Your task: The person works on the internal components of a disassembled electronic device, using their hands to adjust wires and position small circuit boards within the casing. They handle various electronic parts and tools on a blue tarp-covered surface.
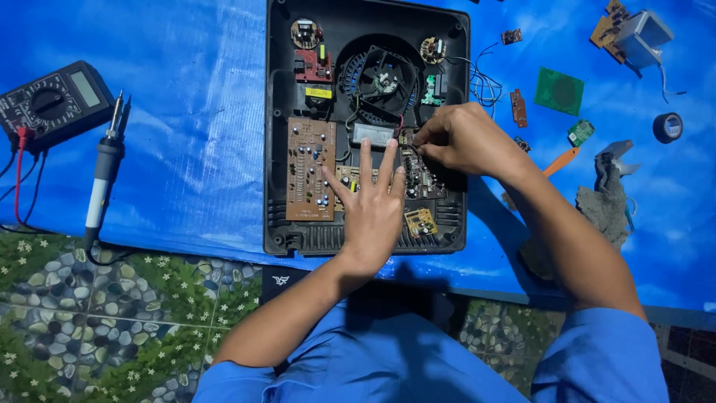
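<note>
Casing: black plastic appliance housing (277, 149) lay open on a blue tarp (194, 112), which was spread over a pebble-patterned floor (89, 321).
Inside casing: brown circuit board (309, 168) at left, black cooling fan (386, 80) at top centre, a darker board (424, 179) at right, a small yellow board (421, 222) near the lower edge.
Left hand: left hand (371, 205) lay flat, fingers spread wide, pressing down on the middle of the casing between the brown and darker boards; it gripped nothing.
Right hand: right hand (462, 138) was curled, fingertips pinched together at the top edge of the darker board; what they pinched was too small to tell.
Left of casing: multimeter (56, 101) with red and black leads, soldering iron (104, 168) lying just beside it, both well apart from the hands.
Right of casing: loose small boards, among them a green square board (559, 91); a roll of black tape (667, 127); a grey rag (605, 201); an orange pry tool (561, 160) partly hidden by the right forearm.
Clothing: blue sleeves on both arms.
</note>
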